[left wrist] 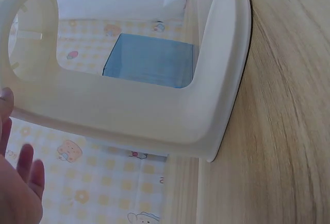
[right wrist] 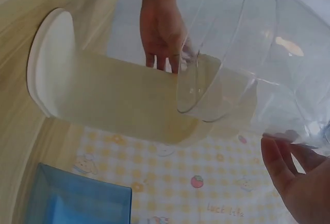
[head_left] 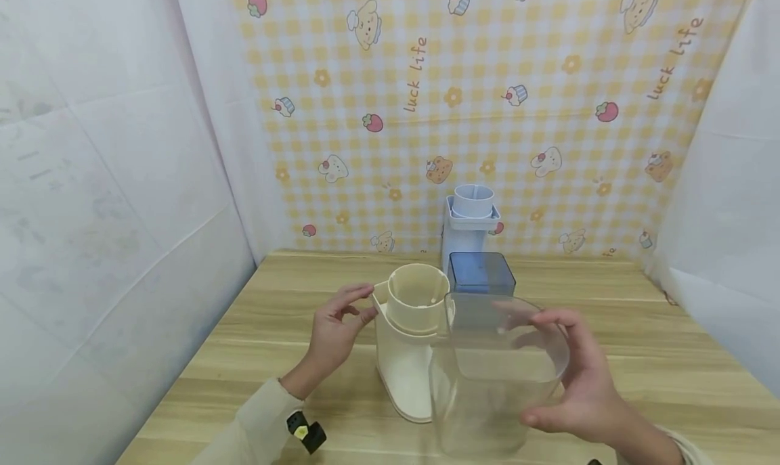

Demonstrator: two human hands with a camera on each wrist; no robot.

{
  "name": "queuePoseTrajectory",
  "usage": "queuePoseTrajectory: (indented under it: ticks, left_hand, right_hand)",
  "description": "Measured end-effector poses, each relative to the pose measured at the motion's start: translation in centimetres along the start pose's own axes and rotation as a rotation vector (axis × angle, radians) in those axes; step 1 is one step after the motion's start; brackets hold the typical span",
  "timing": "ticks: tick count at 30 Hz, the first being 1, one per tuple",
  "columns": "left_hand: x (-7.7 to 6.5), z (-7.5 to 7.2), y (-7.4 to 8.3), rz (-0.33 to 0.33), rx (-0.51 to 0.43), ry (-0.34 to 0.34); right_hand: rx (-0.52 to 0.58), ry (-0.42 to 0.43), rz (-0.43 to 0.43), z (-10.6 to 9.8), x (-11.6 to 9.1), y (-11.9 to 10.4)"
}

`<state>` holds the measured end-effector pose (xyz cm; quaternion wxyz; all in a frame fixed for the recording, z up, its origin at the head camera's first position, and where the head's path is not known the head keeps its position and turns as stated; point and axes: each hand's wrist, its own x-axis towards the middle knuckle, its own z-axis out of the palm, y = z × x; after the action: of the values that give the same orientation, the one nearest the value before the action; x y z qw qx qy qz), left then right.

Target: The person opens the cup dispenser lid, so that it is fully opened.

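A cream plastic stand (head_left: pixel 403 377) with a round collar at its top and a flat foot rests upright on the table. At the left edge of its top, my left hand (head_left: pixel 335 326) pinches the rim between thumb and fingers; the left wrist view shows only part of this hand (left wrist: pixel 18 183). My right hand (head_left: pixel 581 384) grips a clear plastic container (head_left: pixel 481 414) by its right side, thumb toward me and fingers behind the wall. The container is in front of and to the right of the stand, overlapping its foot in the head view. In the right wrist view, the container (right wrist: pixel 242 54) overlaps the stand's collar.
Behind the cream stand is a pale blue stand (head_left: pixel 472 225) of similar shape, near the patterned cloth (head_left: pixel 451 140). A translucent blue box (head_left: pixel 481 272) is in front of it. White sheets (head_left: pixel 122 181) hang along both sides of the wooden table (head_left: pixel 256 336).
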<state>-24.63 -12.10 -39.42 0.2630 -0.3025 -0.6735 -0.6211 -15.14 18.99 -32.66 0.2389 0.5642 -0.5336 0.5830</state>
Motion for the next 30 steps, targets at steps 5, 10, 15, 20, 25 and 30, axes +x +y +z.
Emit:
queuePoseTrajectory:
  ticks: [5, 10, 15, 20, 25, 30]
  left_hand:
    - [0.2, -0.2, 0.0, -0.077, 0.123, 0.001]
    - [0.2, -0.4, -0.2, -0.119, 0.2, -0.014]
    - [0.2, -0.6, -0.3, -0.1, 0.256, -0.037]
    - [0.1, -0.4, 0.4, -0.082, 0.287, -0.108]
    - [0.2, 0.4, 1.8, -0.141, 0.324, -0.2]
    - [0.3, 1.5, 2.6, -0.217, 0.379, -0.222]
  right_hand:
    - [-0.045, -0.031, 0.151, -0.3, -2.2, 0.8]
    - [-0.086, -0.076, 0.244, 0.2, -3.5, 1.7]
    - [-0.117, -0.11, 0.282, 0.9, -4.2, 2.4]
    - [-0.233, -0.155, 0.306, 1.6, -4.5, 2.8]
    - [-0.377, -0.179, 0.298, 1.8, -4.6, 3.2]
    - [-0.358, -0.18, 0.295, 2.0, -4.8, 3.7]
